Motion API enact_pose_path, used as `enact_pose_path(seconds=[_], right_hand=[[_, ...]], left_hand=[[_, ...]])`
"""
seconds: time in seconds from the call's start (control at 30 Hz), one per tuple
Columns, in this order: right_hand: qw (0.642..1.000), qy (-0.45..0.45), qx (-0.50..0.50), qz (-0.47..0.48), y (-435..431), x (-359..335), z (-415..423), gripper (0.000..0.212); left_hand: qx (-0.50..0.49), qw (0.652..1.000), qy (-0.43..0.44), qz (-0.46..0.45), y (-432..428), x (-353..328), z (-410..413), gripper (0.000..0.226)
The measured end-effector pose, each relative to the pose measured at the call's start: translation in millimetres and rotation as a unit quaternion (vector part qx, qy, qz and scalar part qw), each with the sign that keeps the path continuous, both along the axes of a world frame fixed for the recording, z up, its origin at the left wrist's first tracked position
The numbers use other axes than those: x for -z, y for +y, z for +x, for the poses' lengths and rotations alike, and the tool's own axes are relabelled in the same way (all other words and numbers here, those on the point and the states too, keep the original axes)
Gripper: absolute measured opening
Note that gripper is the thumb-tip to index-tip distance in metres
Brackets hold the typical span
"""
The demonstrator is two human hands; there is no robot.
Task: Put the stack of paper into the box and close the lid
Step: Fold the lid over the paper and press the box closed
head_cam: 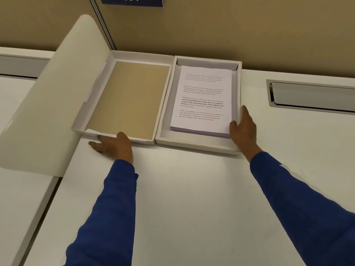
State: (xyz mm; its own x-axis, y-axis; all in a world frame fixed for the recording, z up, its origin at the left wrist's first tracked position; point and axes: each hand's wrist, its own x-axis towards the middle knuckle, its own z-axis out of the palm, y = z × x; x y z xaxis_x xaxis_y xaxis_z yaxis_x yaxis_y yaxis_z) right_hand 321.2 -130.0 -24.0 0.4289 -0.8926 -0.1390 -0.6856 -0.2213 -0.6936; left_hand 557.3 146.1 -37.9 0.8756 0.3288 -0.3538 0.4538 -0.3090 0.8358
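A white box [197, 144] lies open on the desk, and the stack of printed paper [203, 100] rests inside it. Its lid [123, 96], with a tan inner face, lies open flat to the left, joined to the box along the middle. My left hand [113, 146] rests on the desk at the lid's front edge, thumb over the rim, fingers spread. My right hand [244, 125] sits at the box's right front corner, thumb touching the stack's corner, fingers along the box wall. Neither hand clearly grips anything.
A cream curved desk divider [48, 104] stands just left of the lid. A tan partition wall [211, 31] runs behind the box. A grey cable slot [311, 96] is set into the desk at the right. White desk surface [182, 198] stretches in front.
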Motion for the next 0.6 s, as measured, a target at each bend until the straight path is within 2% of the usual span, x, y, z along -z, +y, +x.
enact_pose_path(seconds=[0.27,0.43,0.6], right_hand=[[1.0,-0.001,0.004,-0.005,1,1,-1,0.063],[1.0,-0.009,0.005,0.002,1,1,-2,0.063],[1.0,-0.016,0.011,0.005,2,0,-3,0.063]], left_hand=[[0.015,0.98,-0.161,-0.117,-12,-22,-20,0.079],[0.044,0.961,-0.216,-0.167,-15,-44,-33,0.084],[0.11,0.942,-0.263,-0.175,-22,-66,-46,0.083]])
